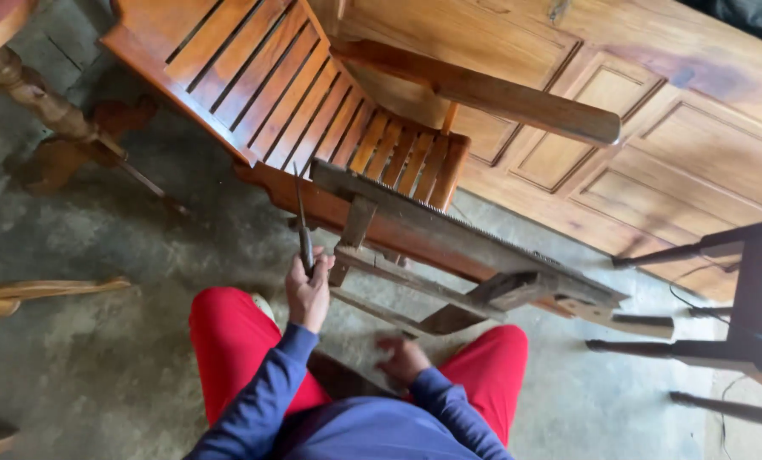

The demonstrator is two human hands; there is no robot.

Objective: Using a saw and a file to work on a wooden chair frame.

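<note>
My left hand (308, 290) is shut tight on a thin dark metal tool w/ a long pointy rod (301, 223), tip up by the orange slatted wooden chair (270, 81). My right hand (404, 359) is low & blurry, fingers spread, holding nothing. An old grey wooden frame saw (449, 247) sits just past both hands.

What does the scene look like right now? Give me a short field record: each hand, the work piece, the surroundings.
left hand: raised, gripping the dark handle of a thin metal file that points up
right hand: low between the knees, blurred, nothing visibly held
work piece: grey wooden frame saw, toothed edge up, leaning on the slatted wooden chair
posture: seated, red trousers, blue sleeves
surroundings: panelled wooden door lying behind, concrete floor, dark stool legs at right
</note>
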